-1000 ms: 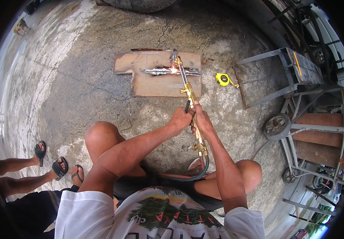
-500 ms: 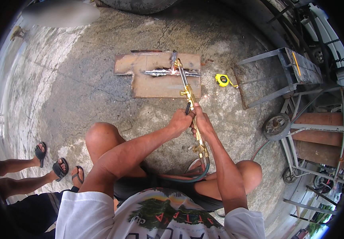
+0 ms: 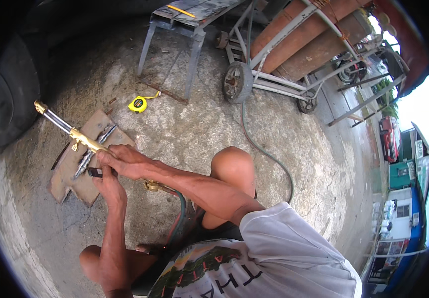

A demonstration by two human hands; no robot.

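Note:
A brass cutting torch (image 3: 84, 140) with steel tubes slants up to the left, its head raised beyond the steel plate. My right hand (image 3: 127, 161) is closed round the torch's body. Just below, my left hand (image 3: 109, 185) is closed at the torch, with a small black object (image 3: 95, 172) at its fingers; its kind cannot be made out. Under the torch lies the flat brown steel plate (image 3: 68, 170), notched at one edge and crossed by a rough silvery seam (image 3: 83, 164). My hands and the torch hide part of the plate. No flame shows at the torch head.
A yellow tape measure (image 3: 138, 104) lies on the concrete near a metal stand (image 3: 196, 64). A wheeled cart (image 3: 294, 88) carries rusty cylinders (image 3: 299, 44). A hose (image 3: 274, 157) curves across the floor at the right. A large tyre (image 3: 13, 94) stands at the far left.
My view has swung to the right, so the plate and torch now sit at the left. The torch head has left the seam, and the bright spot there is gone.

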